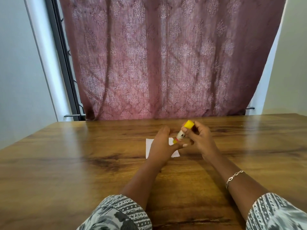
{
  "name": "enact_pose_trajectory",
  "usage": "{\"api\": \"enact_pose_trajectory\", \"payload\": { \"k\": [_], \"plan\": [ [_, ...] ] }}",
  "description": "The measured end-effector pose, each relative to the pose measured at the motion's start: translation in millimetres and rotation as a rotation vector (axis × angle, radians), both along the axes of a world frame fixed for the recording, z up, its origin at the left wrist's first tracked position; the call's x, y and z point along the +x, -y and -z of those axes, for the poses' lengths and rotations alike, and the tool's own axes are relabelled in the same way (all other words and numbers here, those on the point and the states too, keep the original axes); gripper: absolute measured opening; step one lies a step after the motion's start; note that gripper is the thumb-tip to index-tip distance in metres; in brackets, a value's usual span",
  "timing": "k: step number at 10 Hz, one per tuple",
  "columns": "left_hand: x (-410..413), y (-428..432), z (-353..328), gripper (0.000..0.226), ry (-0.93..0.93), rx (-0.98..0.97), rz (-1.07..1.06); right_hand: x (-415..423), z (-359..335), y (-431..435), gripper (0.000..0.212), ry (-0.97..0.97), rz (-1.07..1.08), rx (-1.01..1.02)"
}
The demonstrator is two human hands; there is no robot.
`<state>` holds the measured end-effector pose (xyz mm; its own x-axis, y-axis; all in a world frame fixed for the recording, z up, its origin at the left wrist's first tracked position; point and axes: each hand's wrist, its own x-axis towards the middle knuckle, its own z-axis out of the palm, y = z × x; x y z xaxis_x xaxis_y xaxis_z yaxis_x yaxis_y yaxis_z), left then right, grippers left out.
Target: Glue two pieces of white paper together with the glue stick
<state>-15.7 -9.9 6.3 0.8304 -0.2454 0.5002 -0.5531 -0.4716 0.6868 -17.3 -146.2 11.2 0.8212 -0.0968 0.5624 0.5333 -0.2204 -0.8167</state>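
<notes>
Patterned sleeves (116,213) sit closest. Left hand (162,146) lies flat, fingers straight, on the white paper (149,146) in the middle of the wooden worktop (66,163). Right hand (201,140) grips the tilted glue stick (181,133); its low tip seems to touch the paper.

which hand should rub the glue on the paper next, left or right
Right. The right hand already grips the glue stick, which is tilted with its lower end down at the white paper. The left hand rests on the paper, so it is better placed to steady it.
</notes>
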Motion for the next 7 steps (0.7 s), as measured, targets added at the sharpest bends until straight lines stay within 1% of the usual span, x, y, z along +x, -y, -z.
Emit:
{"api": "enact_pose_trajectory", "payload": {
  "k": [1,2,3,4,5,6,7],
  "plan": [
    [6,-7,3,0.067,0.021,0.395,-0.139,7,3,13,0.027,-0.030,0.239,-0.178],
    [13,-10,6,0.072,0.019,0.547,-0.169,11,7,17,0.028,-0.055,0.311,-0.287],
    [16,-10,10,0.074,-0.003,0.591,-0.155,15,9,14,0.032,-0.093,0.346,-0.396],
    [18,-11,13,0.076,-0.059,0.596,-0.161,17,10,12,0.033,-0.138,0.348,-0.459],
    [22,-13,14,0.078,-0.101,0.609,-0.182,21,12,13,0.038,-0.170,0.343,-0.478],
    [18,-13,15,0.079,-0.121,0.630,-0.192,17,10,13,0.043,-0.217,0.322,-0.476],
    [21,-13,15,0.078,-0.130,0.610,-0.213,13,4,17,0.043,-0.190,0.260,-0.355]
  ]
}}
